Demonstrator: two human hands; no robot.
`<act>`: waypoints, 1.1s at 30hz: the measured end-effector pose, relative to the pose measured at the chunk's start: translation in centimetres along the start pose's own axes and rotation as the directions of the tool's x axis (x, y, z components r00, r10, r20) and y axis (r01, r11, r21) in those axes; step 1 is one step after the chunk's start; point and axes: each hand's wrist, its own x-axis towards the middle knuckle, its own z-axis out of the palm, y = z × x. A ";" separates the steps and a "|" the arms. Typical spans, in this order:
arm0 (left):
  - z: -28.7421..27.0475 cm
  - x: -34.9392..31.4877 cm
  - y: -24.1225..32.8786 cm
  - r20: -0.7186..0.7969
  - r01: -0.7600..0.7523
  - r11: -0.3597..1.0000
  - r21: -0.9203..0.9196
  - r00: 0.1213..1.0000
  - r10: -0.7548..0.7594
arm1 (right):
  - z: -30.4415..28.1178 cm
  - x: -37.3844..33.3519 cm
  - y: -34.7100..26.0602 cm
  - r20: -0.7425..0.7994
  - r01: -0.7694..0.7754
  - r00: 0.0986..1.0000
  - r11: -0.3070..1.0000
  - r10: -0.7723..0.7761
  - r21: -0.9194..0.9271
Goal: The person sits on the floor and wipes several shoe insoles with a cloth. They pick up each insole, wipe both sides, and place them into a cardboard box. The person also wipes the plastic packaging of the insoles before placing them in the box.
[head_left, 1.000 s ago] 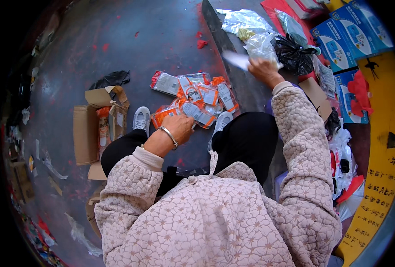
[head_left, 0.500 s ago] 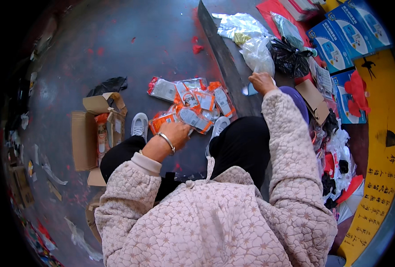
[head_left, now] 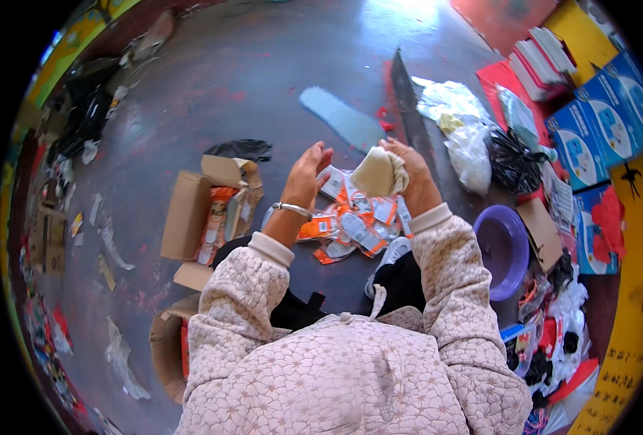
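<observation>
My right hand [head_left: 414,174] is closed on a cream, bent insole [head_left: 376,174], held above a pile on the floor. Beyond its fingertips extends a flat, light blue insole [head_left: 342,117] with a notched edge; whether the fingers grip that one too, I cannot tell. My left hand [head_left: 307,175], with a bangle at the wrist, is raised across from it, fingers apart and nothing visible in them. Below both hands lie several clear packets with orange labels [head_left: 354,228], partly covered by the cream insole.
An open cardboard box [head_left: 184,217] with an orange packet stands left, a second box [head_left: 166,355] nearer me. On the right are a purple basin [head_left: 501,250], white plastic bags [head_left: 470,156], a black bag [head_left: 513,161] and blue boxes [head_left: 615,116]. A dark strip [head_left: 412,109] runs along the floor.
My right hand has come from beside the white bag to the middle, now with the insoles in view. My left hand has lifted off the packets. The whole view has shifted, uncovering the purple basin.
</observation>
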 end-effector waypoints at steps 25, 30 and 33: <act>2.8 -0.1 0.8 0.251 0.225 0.869 -0.440 0.960 -0.122 | 5.9 -3.5 3.0 0.648 0.756 0.463 -0.111 -0.605 -0.645; 0.6 0.0 2.6 0.241 0.047 0.856 -0.514 0.966 0.091 | 3.8 -6.6 2.2 0.590 0.520 0.754 0.286 0.290 -0.805; 0.6 0.0 3.0 0.189 0.028 0.834 -0.551 0.978 0.093 | 0.8 -5.8 1.2 0.477 0.475 0.872 0.038 0.110 -0.879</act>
